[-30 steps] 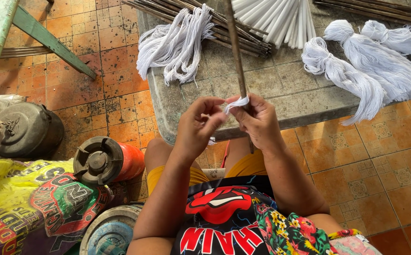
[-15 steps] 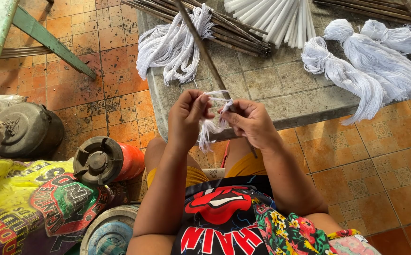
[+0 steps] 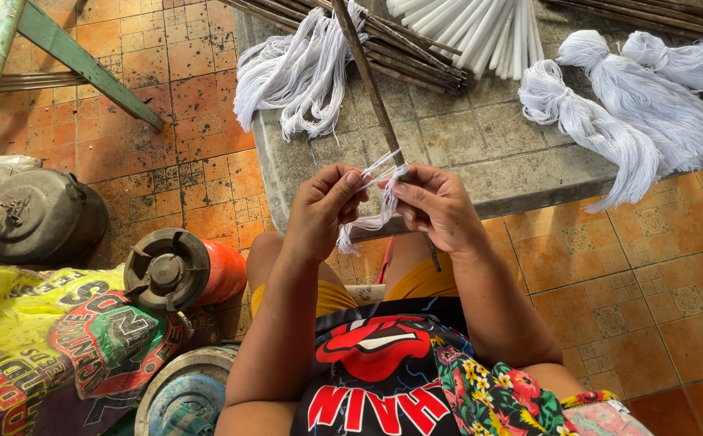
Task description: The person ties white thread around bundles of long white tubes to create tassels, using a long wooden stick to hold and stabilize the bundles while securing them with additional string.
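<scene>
My left hand and my right hand are raised in front of me, close together, both pinching a small bunch of white threads that hangs down between them. A long thin brown stick runs from between my hands up and away over the stone slab; my right hand grips its lower part, and its end shows below the hand. The threads lie against the stick where my fingers meet.
The slab carries a loose hank of white thread, a pile of dark sticks, white rods and two tied white tassels. At my left: a red cylinder, a dark pot, a printed sack.
The stick has swung from leaning right to leaning left. My hands have shifted the white threads along it, and the bunch now hangs looser between my fingers.
</scene>
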